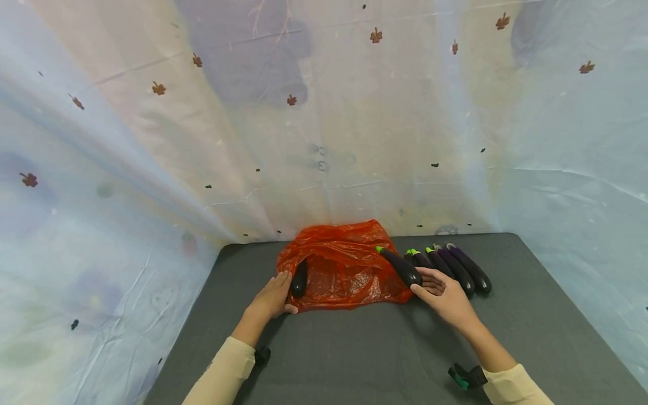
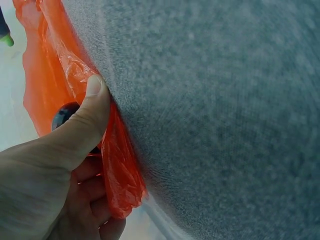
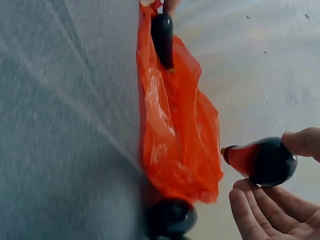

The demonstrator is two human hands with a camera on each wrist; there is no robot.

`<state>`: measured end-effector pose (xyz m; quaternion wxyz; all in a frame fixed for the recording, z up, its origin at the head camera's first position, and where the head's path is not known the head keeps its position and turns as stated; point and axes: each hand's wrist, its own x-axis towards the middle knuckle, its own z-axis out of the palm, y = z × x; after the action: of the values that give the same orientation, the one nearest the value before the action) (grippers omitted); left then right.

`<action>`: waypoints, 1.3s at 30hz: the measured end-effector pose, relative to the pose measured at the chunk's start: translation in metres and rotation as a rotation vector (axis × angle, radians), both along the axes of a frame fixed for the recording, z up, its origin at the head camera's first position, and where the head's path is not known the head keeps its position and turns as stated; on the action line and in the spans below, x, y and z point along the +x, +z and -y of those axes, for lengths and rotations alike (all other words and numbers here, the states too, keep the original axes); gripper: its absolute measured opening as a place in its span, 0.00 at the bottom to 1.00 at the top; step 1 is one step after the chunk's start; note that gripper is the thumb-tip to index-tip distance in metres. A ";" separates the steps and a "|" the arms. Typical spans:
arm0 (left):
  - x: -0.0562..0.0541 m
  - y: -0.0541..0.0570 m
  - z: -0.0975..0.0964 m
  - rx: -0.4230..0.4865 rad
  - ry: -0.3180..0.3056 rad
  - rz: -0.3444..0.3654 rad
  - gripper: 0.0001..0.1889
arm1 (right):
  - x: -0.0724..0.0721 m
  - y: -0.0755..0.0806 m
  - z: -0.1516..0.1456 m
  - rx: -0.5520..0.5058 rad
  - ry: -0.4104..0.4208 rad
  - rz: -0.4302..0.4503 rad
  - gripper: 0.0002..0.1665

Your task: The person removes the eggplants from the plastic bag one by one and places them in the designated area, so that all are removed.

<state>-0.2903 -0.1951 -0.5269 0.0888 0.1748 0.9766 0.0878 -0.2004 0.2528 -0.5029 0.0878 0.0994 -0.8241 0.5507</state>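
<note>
A red plastic bag (image 1: 349, 284) lies with its mouth spread toward me. My left hand (image 1: 272, 296) grips its left edge; in the left wrist view the thumb (image 2: 95, 105) lies along the rim and the fingers sit behind the film. Just inside that edge rests an eggplant (image 1: 300, 279). With thumb and fingertips my right hand (image 1: 448, 298) holds a second eggplant (image 1: 402, 267) by its round end, its green stem pointing toward the bag. That eggplant (image 3: 265, 162) is raised beside the bag (image 3: 182, 135) in the right wrist view.
Several more eggplants (image 1: 473, 269) lie side by side on the grey table (image 1: 349, 354), to the right of the bag and behind my right hand. A patterned sheet (image 1: 354, 140) hangs along the table's back and sides.
</note>
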 end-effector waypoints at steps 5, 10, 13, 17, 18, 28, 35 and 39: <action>0.000 0.000 -0.001 0.006 -0.002 -0.001 0.54 | 0.002 0.001 -0.015 0.024 -0.049 -0.010 0.32; 0.001 0.001 -0.001 0.012 0.002 0.004 0.54 | 0.003 0.001 -0.031 0.071 -0.099 -0.016 0.34; 0.001 0.002 -0.002 0.024 0.002 0.005 0.53 | 0.005 -0.001 -0.040 0.089 -0.131 -0.018 0.34; 0.001 0.002 -0.001 0.019 0.002 0.011 0.54 | 0.007 -0.002 -0.051 0.112 -0.178 -0.014 0.35; 0.000 0.002 -0.001 0.016 0.000 0.011 0.54 | 0.007 -0.002 -0.054 0.117 -0.190 -0.012 0.36; 0.000 0.004 0.001 0.022 0.005 0.021 0.54 | 0.009 -0.005 -0.084 0.200 -0.278 -0.022 0.38; 0.001 0.006 0.000 0.043 0.007 0.025 0.54 | 0.009 -0.006 -0.103 0.259 -0.347 -0.032 0.38; 0.000 0.003 0.002 0.035 0.004 0.016 0.54 | 0.007 -0.006 -0.113 0.289 -0.370 -0.033 0.38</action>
<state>-0.2898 -0.1968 -0.5236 0.0935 0.1735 0.9746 0.1064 -0.1932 0.3655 -0.5093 0.1858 -0.0328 -0.8970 0.3996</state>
